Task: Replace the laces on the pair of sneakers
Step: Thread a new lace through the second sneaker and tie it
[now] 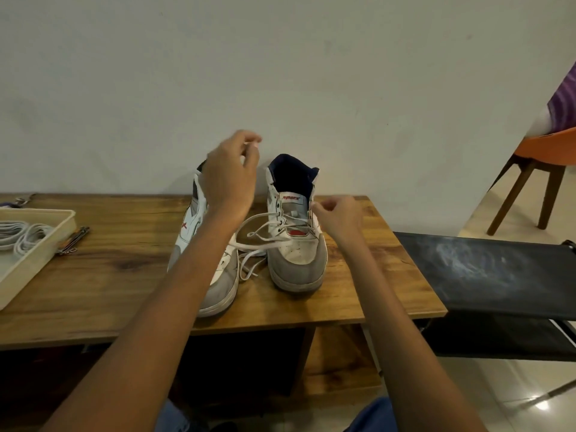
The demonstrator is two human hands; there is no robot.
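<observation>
The person's two forearms are bare, no sleeves, watch or rings showing. Blue trousers point(371, 416) cover both knees at the bottom edge.

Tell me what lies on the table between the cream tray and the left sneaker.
Head view: a small metal tool lies right beside the cream tray; from there to the left sneaker the wooden table is bare.

Left of the right sneaker point(296, 232), the left sneaker point(215, 275) is half hidden by a forearm, and the tray point(46, 244) is cut off.
</observation>
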